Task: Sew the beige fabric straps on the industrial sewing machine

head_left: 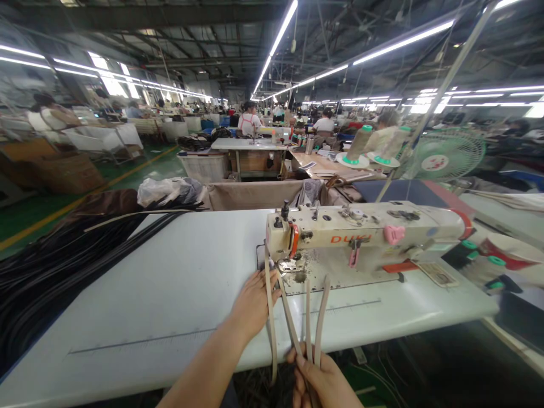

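Note:
A beige sewing machine [365,232] stands on a pale worktable [170,283]. My left hand [253,303] lies beside its needle area, fingers stretched forward on the table, fingertips against a narrow beige strap [289,311]. Another beige strap [271,317] hangs from the machine's head across that hand and over the table's front edge. At the edge, my right hand [318,377] is closed around the first strap and two more beige strips [322,311], whose free ends point up toward the machine. Straps partly hide the left fingertips, and the needle point cannot be made out.
Long black strips [55,272] are heaped at the left of the table. Behind it stands a fabric-lined bin [250,195]. Thread cones [359,144] and a green fan [446,156] are at the right. Other people sit at work farther back.

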Tool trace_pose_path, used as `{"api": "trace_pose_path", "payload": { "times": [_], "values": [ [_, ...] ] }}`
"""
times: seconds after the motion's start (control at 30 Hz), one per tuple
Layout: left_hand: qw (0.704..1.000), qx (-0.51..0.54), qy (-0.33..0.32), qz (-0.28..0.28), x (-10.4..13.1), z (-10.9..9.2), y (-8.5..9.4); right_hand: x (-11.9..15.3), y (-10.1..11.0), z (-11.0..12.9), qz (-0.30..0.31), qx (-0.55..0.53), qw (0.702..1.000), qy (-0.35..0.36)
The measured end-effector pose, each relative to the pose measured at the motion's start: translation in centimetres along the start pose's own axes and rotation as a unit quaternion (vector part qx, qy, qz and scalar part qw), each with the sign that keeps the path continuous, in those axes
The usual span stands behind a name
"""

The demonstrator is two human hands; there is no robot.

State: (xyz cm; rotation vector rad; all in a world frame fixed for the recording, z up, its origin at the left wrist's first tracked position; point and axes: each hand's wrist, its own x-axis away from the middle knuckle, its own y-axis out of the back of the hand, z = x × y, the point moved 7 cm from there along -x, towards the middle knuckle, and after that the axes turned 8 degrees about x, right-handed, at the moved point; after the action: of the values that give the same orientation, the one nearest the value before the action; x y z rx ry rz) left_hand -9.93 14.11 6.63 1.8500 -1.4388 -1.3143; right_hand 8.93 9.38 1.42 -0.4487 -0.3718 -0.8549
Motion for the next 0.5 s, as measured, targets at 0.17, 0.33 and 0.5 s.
{"api": "trace_pose_path", "payload": {
  "times": [0.17,0.33,0.5],
  "values": [
    [1.000,-0.006,0.001,-0.001,-0.1,0.0,0.0,-0.1,0.2,-0.2,0.006,-0.006,1.000,0.007],
    [1.000,0.002,0.000,-0.005,0.0,0.0,-0.1,-0.2,0.2,-0.7,0.014,-0.015,1.000,0.009],
    [1.000,0.005,-0.004,-0.009,0.1,0.1,-0.1,0.0,0.2,-1.1,0.009,-0.015,1.000,-0.012]
  ]
}}
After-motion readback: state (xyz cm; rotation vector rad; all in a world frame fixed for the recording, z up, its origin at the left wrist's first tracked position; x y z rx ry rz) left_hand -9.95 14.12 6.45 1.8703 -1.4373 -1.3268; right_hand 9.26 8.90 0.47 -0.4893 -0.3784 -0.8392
